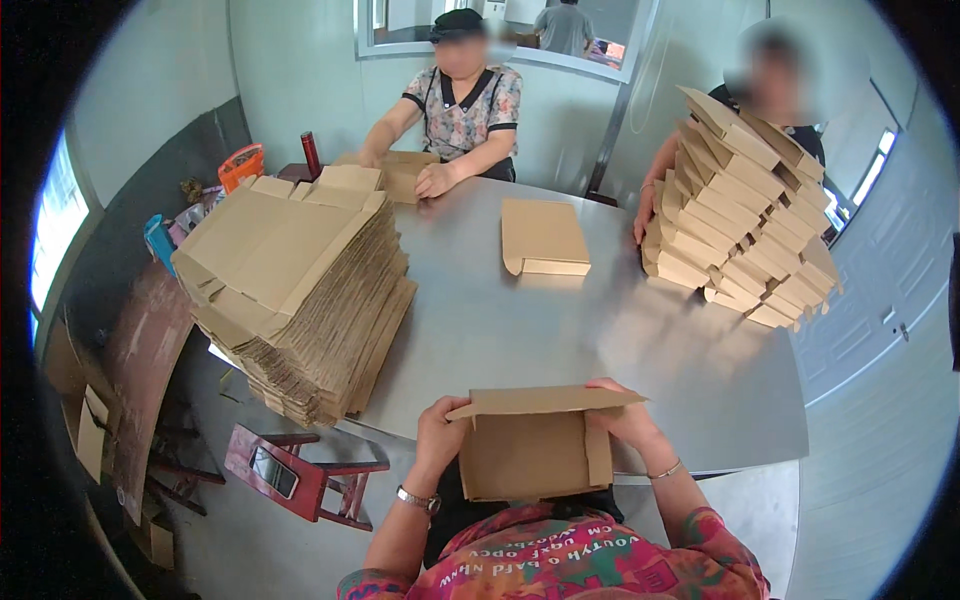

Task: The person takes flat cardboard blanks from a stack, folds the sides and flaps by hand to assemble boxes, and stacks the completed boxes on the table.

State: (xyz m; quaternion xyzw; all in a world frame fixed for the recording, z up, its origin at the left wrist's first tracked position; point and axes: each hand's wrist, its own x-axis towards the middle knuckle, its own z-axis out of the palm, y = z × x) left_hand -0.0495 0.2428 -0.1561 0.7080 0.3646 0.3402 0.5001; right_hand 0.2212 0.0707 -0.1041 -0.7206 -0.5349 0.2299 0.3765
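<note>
A partly folded brown cardboard box (525,455) is held at the near edge of the table, its inside facing me. Its lid flap (545,401) spans the far side, with the ends sticking out past the walls. My left hand (441,432) is closed on the far left corner, thumb and fingers at the flap's end. On the far right corner, my right hand (622,418) grips the side wall and flap, and some of its fingers are hidden behind the cardboard. Further across the table lies a closed cardboard box (543,235).
A tall stack of flat cardboard blanks (290,270) stands at the left of the metal table (460,320). Open folded boxes (740,215) are piled at the right, a person behind them. Across the table another person handles a box (405,178). A red stool (300,475) carries a phone (274,471).
</note>
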